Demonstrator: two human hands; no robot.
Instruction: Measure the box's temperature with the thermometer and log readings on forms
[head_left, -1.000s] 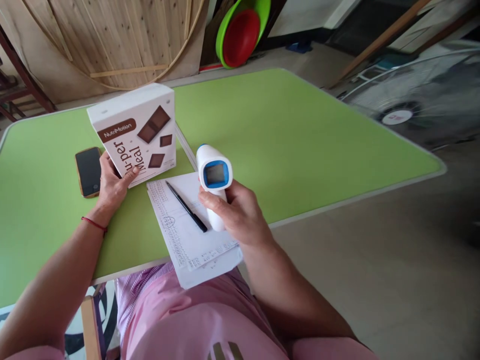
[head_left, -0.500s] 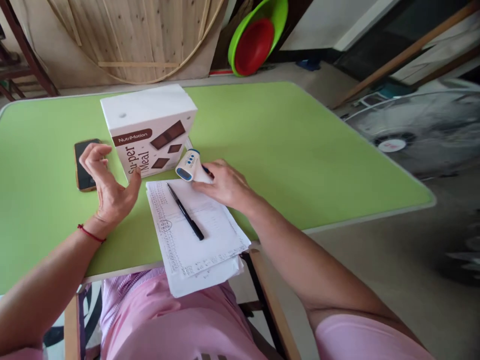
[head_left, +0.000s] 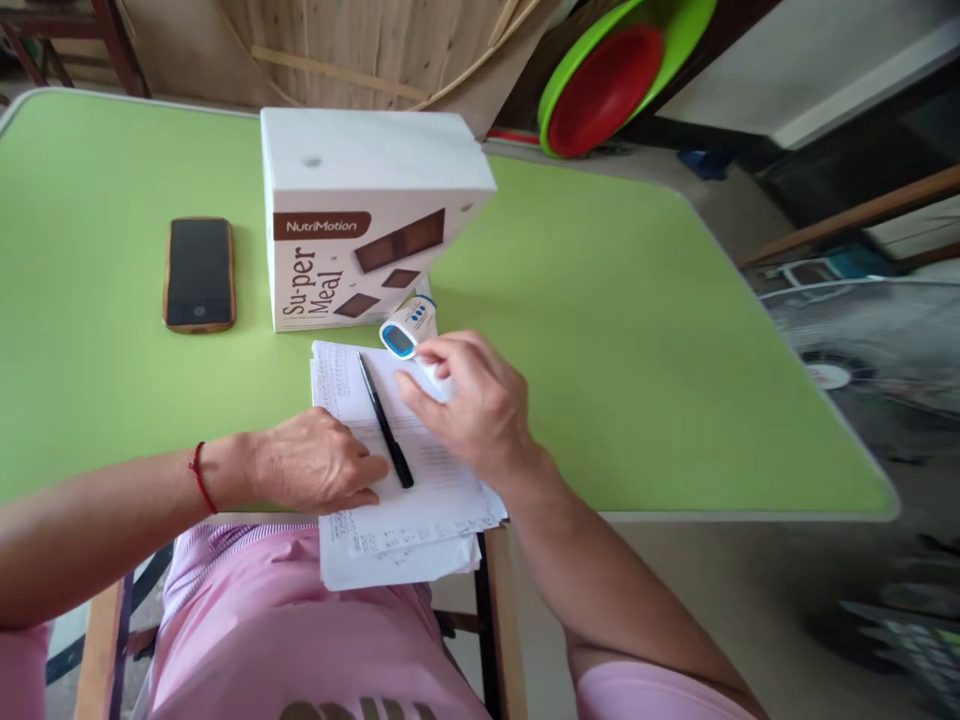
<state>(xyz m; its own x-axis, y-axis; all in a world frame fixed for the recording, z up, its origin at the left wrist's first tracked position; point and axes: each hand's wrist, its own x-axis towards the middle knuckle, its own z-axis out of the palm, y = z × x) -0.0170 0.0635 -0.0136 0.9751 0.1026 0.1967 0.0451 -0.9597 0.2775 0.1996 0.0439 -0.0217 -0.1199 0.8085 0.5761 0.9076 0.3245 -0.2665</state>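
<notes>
My left hand (head_left: 321,465), fingers loosely curled, is over the left side of a stack of written papers (head_left: 442,500); nothing shows in it. A black pen (head_left: 386,425) lies on the sheets between my hands. My right hand (head_left: 480,400) is above the upper right of the papers, with thumb and index finger apart. Just beyond it sits a white and blue handheld infrared thermometer (head_left: 409,325), its pale handle partly hidden by the fingers. Behind that stands a white "NutriMotion Su-per Meal" box (head_left: 375,150).
A phone (head_left: 199,275) in a brown case lies left of the box on the green table (head_left: 600,350). The papers overhang the table's near edge. On the floor to the right stands a fan (head_left: 832,370). Green and red basins (head_left: 604,90) lean behind the table.
My left hand has moved from beside the box and phone down onto the papers, its fingers curling. My right hand has drawn back from the thermometer's handle, its grip loosened. The view has shifted.
</notes>
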